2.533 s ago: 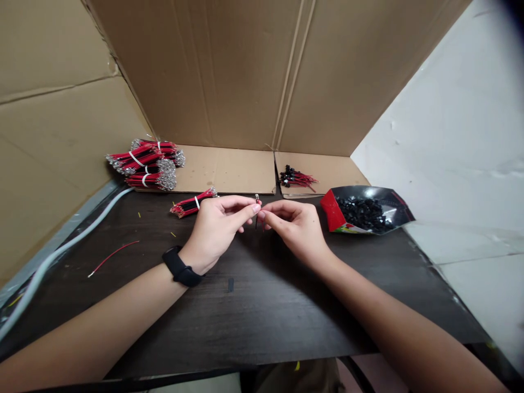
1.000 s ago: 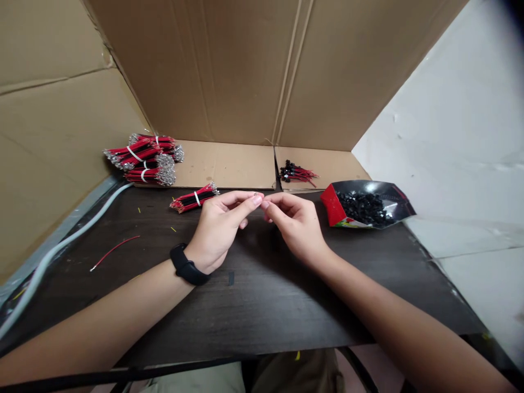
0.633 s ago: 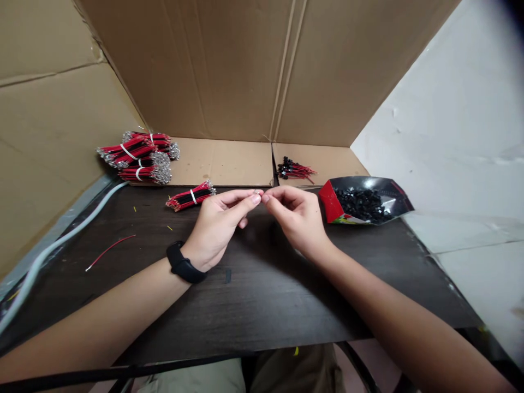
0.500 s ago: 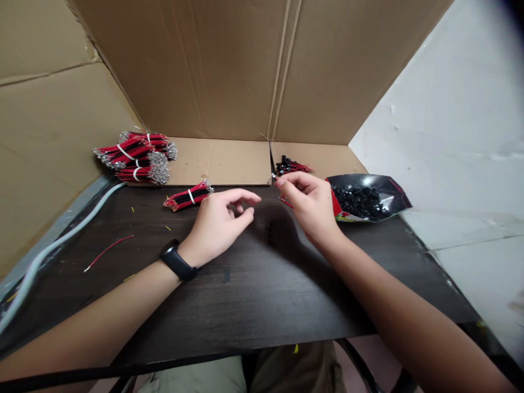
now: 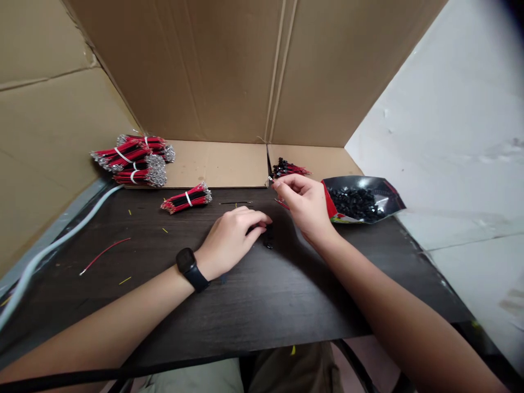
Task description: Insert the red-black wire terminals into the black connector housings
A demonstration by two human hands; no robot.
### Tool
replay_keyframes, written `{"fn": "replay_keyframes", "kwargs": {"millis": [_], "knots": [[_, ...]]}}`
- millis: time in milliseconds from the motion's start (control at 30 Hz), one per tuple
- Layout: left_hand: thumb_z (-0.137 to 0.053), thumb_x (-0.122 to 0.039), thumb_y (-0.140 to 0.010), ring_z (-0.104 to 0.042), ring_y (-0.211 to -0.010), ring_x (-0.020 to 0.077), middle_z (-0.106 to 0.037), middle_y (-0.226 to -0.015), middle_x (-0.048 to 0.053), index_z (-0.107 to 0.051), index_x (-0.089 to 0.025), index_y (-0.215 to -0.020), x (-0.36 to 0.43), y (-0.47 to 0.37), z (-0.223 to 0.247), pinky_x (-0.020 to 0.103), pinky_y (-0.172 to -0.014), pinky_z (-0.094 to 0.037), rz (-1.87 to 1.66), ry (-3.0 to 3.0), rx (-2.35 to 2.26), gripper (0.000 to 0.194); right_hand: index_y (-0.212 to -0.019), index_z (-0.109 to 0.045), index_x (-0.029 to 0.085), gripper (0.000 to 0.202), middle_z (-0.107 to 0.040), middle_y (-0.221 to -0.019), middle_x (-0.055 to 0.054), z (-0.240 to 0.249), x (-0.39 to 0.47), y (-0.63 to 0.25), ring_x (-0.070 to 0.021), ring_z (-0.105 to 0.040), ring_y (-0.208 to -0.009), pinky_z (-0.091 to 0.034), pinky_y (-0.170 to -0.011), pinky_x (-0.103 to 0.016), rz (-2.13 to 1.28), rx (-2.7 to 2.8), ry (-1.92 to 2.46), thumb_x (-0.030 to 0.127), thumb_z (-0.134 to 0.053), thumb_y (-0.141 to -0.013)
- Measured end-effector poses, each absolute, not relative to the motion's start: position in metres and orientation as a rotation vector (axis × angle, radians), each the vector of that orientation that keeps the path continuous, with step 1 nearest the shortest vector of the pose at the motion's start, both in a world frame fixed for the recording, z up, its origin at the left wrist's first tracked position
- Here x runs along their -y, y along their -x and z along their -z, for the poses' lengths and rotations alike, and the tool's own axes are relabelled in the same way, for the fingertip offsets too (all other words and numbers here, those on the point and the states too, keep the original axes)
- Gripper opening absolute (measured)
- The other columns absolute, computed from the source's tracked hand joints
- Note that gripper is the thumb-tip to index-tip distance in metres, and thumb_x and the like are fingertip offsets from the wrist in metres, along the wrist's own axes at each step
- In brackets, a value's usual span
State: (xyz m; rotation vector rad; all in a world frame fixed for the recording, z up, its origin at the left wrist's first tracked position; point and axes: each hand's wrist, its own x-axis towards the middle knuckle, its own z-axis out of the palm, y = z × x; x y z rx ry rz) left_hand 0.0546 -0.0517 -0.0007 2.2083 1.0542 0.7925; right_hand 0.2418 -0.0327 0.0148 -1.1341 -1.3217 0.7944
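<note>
My right hand (image 5: 305,204) pinches a red wire (image 5: 281,203), whose metal tip shows past the fingertips. Over the dark table, my left hand (image 5: 235,237) reaches with thumb and forefinger apart beside several small black connectors (image 5: 268,238); the fingertips partly cover them. A thin black wire (image 5: 236,203) lies just behind my left hand. To its left is a bundle of red and black wires (image 5: 187,198) with a white tie. Wires with black connectors (image 5: 290,167) are piled behind my right hand. An open packet (image 5: 391,203) of black connectors is to its right.
Several tied wire bundles (image 5: 133,158) are stacked at the back left on cardboard (image 5: 216,164). A single red wire (image 5: 104,254) and yellow scraps lie on the table (image 5: 245,311) at left. Cardboard walls stand behind; a pale cable (image 5: 45,254) runs along the left edge.
My left hand has moved right and toward me, down to the small black connectors. The thin black wire behind it now shows. My right hand keeps its pinch on the red wire.
</note>
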Motion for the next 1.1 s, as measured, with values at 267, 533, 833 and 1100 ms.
{"fn": "replay_keyframes", "kwargs": {"millis": [267,533,833,1100], "knots": [[-0.085,-0.027,-0.081,-0.066,-0.072,0.0139,-0.073,-0.082,0.004,-0.079,-0.019,-0.095,0.035,-0.037,-0.024,0.024,-0.062,-0.054,-1.256,-1.297,-0.867,0.017,-0.078,-0.072,0.019,0.018,-0.064,-0.069,0.000,-0.019,0.046,-0.232,-0.0128,-0.052,-0.065,-0.041,-0.061,-0.029,-0.815,1.372,1.090,0.034,-0.072,-0.087],[-0.088,-0.022,-0.080,-0.073,-0.076,0.0132,-0.077,-0.082,0.002,-0.082,-0.021,-0.090,0.036,-0.035,-0.028,0.019,-0.061,-0.058,-1.264,-1.259,-0.780,0.012,-0.082,-0.072,0.019,0.016,-0.068,-0.074,0.000,-0.026,0.066,-0.220,-0.0123,-0.056,-0.065,-0.044,-0.060,-0.027,-0.866,1.447,0.943,0.033,-0.072,-0.091],[-0.081,-0.006,-0.083,-0.077,-0.093,0.0126,-0.081,-0.096,0.005,-0.084,-0.015,-0.094,0.036,-0.037,-0.025,0.017,-0.089,-0.061,-1.198,-0.916,-0.675,0.015,-0.081,-0.073,0.018,0.016,-0.066,-0.071,0.001,-0.022,0.060,-0.225,-0.0114,-0.053,-0.063,-0.042,-0.060,-0.027,-0.835,1.429,0.956,0.031,-0.071,-0.091],[-0.078,-0.004,-0.083,-0.074,-0.087,0.0103,-0.079,-0.093,0.005,-0.082,-0.012,-0.092,0.033,-0.037,-0.023,0.016,-0.086,-0.059,-1.214,-0.860,-0.687,0.013,-0.081,-0.072,0.017,0.016,-0.065,-0.069,0.002,-0.019,0.057,-0.225,-0.0110,-0.052,-0.062,-0.040,-0.059,-0.027,-0.840,1.435,0.988,0.030,-0.071,-0.091]]}}
